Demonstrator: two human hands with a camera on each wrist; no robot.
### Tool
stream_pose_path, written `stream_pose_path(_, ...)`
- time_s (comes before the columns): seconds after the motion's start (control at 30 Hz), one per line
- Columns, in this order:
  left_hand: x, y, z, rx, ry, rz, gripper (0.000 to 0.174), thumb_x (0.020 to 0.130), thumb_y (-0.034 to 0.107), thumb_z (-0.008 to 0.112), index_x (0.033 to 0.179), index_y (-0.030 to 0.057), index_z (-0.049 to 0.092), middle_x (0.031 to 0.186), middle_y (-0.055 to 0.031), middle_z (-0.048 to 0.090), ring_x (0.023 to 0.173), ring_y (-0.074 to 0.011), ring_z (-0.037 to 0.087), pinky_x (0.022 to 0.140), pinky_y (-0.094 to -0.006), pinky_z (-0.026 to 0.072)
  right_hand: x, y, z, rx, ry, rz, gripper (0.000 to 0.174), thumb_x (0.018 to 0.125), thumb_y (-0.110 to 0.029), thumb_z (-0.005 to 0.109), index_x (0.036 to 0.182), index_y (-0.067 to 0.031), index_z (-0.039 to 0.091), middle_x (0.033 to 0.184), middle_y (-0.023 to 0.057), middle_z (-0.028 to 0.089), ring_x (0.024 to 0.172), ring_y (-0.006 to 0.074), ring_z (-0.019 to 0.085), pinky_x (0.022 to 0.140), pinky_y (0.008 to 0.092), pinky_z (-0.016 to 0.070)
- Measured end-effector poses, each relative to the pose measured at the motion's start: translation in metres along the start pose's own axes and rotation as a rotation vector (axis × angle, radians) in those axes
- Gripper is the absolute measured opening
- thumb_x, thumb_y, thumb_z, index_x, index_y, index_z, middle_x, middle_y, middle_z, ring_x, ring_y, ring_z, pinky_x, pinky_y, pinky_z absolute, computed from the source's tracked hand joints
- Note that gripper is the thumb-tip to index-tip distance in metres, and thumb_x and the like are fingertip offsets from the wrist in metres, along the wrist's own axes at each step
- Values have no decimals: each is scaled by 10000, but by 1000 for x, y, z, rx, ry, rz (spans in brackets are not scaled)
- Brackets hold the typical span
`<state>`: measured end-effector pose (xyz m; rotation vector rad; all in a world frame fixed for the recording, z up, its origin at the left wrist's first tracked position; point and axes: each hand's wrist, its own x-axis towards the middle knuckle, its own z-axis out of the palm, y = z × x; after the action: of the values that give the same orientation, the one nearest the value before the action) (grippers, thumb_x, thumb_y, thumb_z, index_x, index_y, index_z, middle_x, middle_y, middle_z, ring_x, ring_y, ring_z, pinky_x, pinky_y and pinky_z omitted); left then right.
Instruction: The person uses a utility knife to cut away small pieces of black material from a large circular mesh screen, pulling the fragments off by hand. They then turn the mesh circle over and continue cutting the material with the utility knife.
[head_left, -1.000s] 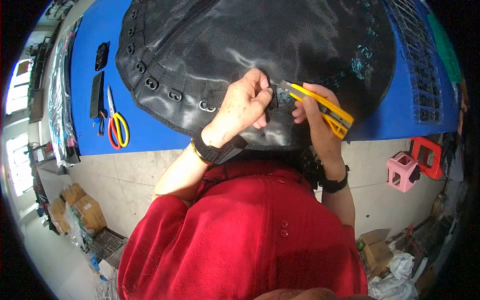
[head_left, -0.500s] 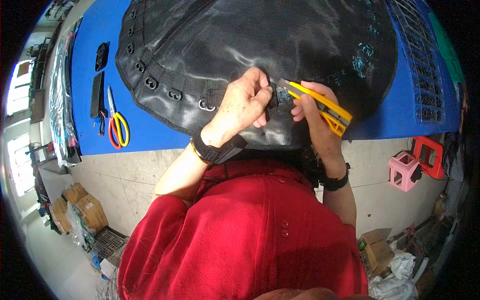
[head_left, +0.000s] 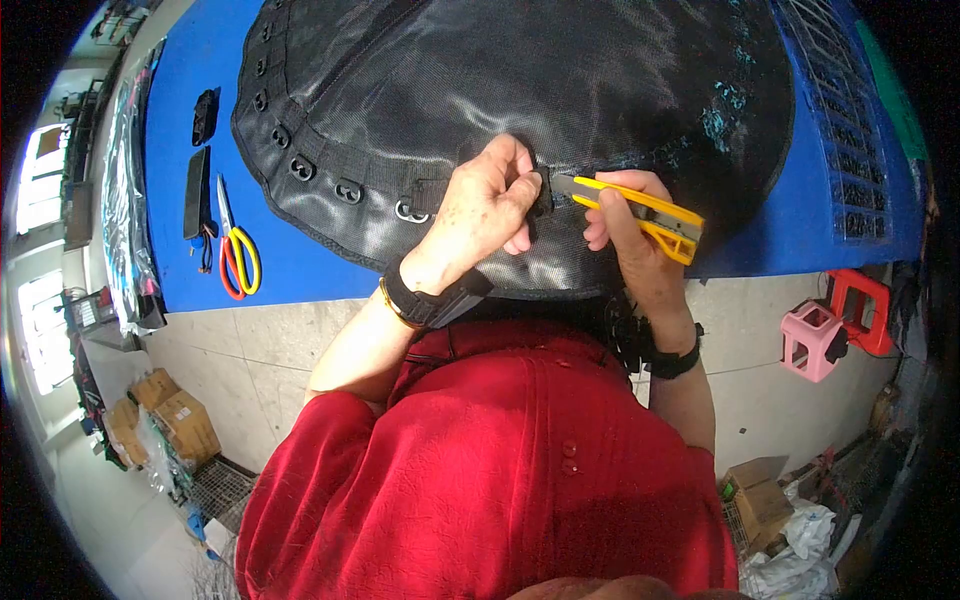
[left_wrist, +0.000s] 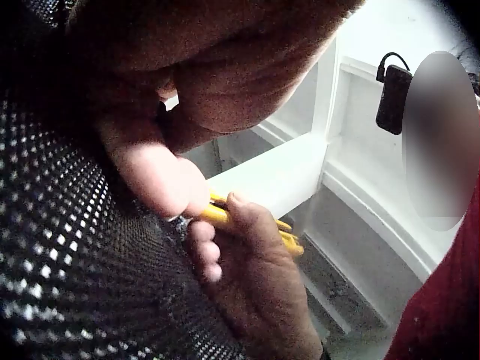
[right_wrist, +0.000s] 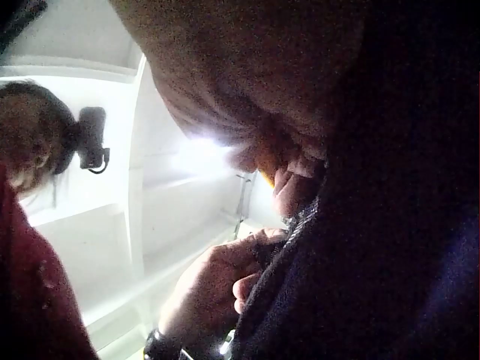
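Observation:
A large black mesh sheet [head_left: 450, 75] with a curved edge lies over the blue table. My left hand [head_left: 485, 200] pinches a short black webbing strap [head_left: 544, 192] at the sheet's near edge, thumb against bent forefinger. In my right hand [head_left: 640, 228] I grip a yellow utility knife [head_left: 655, 212], its blade out and pointing left, the tip close beside the strap and left fingertips. Seen from the left wrist, the knife [left_wrist: 217, 216] sits right at the left fingertips, above the mesh. The right wrist view is dark, and the blade is hidden there.
Red-and-yellow scissors [head_left: 235, 250] lie on the blue table [head_left: 300, 270] at left, near two black strap pieces. Black buckles and a metal D-ring [head_left: 410, 212] line the sheet's edge. A clear compartment tray [head_left: 850, 170] is at right. Pink and red stools [head_left: 812, 340] stand on the floor.
The knife has swung flatter, its blade tip lower and its rear end higher, with the tip still close to the strap. My left hand keeps its pinch, almost unmoved.

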<state>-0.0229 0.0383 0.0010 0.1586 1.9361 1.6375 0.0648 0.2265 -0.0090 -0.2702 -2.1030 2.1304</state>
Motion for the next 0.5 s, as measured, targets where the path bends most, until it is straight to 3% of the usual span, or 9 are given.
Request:
stream_pose_path(0.3, 1, -2, 0, 12, 11, 8, 116, 1029, 73, 579, 1022, 43, 468, 733, -44, 609, 446, -104, 589, 394, -259, 468, -1, -1, 3, 55, 61, -19, 235, 1044, -169, 632, 1228, -23, 619, 926, 83, 697, 734, 97, 671, 662, 248, 574)
stream_pose_path(0.5, -1, 3, 2, -14, 19, 14, 117, 1028, 64, 577, 1111, 47, 496, 757, -57, 630, 444, -102, 582, 389, -251, 469, 0, -2, 3, 30, 48, -48, 281, 1040, -167, 642, 1276, -22, 598, 985, 91, 699, 770, 103, 680, 687, 257, 586)
